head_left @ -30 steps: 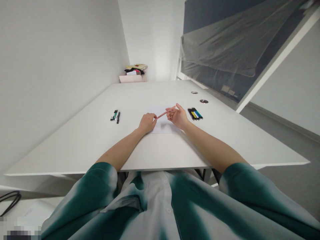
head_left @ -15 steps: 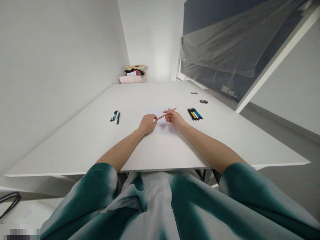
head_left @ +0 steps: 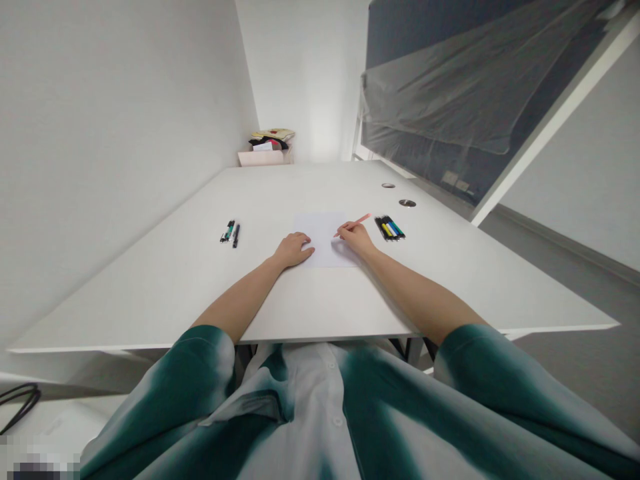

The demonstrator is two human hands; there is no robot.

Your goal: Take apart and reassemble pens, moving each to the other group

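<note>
- Between the thumb and the fingers of the right hand point(head_left: 354, 238), a slim pink pen or pencil point(head_left: 365, 218) is clamped; these fingers are bent together around its lower part.
- From this grip, its lower end points down and to the left, over the paper point(head_left: 323, 233); whether the tip touches the sheet, I cannot tell from where I stand.
- Its upper end comes out above the hand, tilted to the right, and finishes near the row of markers point(head_left: 391, 228).
- Under the right hand falls a soft shadow on the paper, at its right part.
- Across from it, the left hand point(head_left: 293, 250) rests at the left side of the sheet, with thumb and fingers apart, holding nothing.
- Right of the right hand, those markers lie side by side, dark with yellow, white, blue and green parts.
- Well apart to the left, some pens point(head_left: 229, 231) lie together, and one black pen point(head_left: 237, 236) is just beside them.
- Farther away, on the white table point(head_left: 165, 287), are two round fittings point(head_left: 407, 203).
</note>
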